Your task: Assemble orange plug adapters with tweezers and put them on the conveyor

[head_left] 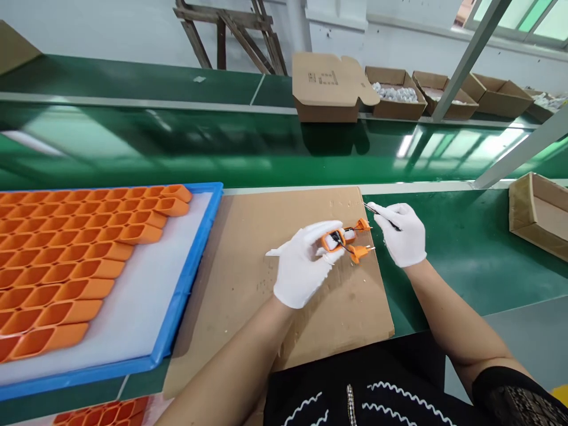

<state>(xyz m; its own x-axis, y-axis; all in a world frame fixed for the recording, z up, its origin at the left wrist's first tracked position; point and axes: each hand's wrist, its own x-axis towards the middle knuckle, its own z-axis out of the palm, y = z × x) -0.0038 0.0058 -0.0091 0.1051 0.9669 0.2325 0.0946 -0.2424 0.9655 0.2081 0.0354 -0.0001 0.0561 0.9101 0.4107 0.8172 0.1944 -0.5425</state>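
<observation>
In a white glove, my left hand point(305, 260) is closed around an orange and white part point(332, 241) above the cardboard sheet. Dark wires run from that part to two orange plug pieces point(358, 253) with metal prongs, which stick out to its right. My right hand point(403, 235), also gloved in white, pinches thin dark tweezers point(390, 222). Their tip points up and left, apart from the orange part, near the right edge of the cardboard sheet point(248, 236).
A blue-rimmed tray point(177, 296) with rows of orange hollow shells point(71, 266) stands at the left. Cardboard boxes point(326, 109) line the shelf behind the green conveyor. Another box point(539, 216) is at the far right, beyond a slanted metal post point(510, 154).
</observation>
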